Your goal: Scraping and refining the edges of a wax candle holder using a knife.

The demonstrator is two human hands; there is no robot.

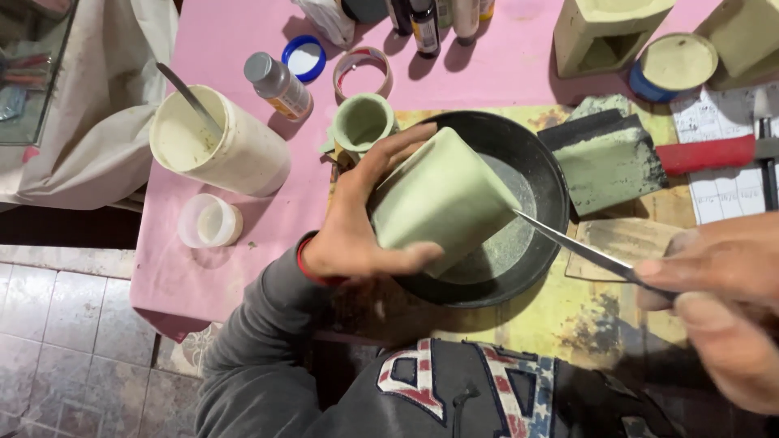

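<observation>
Pale-green smooth block [442,199] gripped by left hand [353,235]; right hand [714,300] holds thin knife [576,247].

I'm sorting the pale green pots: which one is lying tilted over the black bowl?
The large pale green pot held by the left hand, tipped over the black bowl. The small green cup stands upright.

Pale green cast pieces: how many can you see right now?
4, perhaps more out of frame: a block in the left hand over the black pan, a small cup behind it, two hollow blocks at the top right.
</observation>
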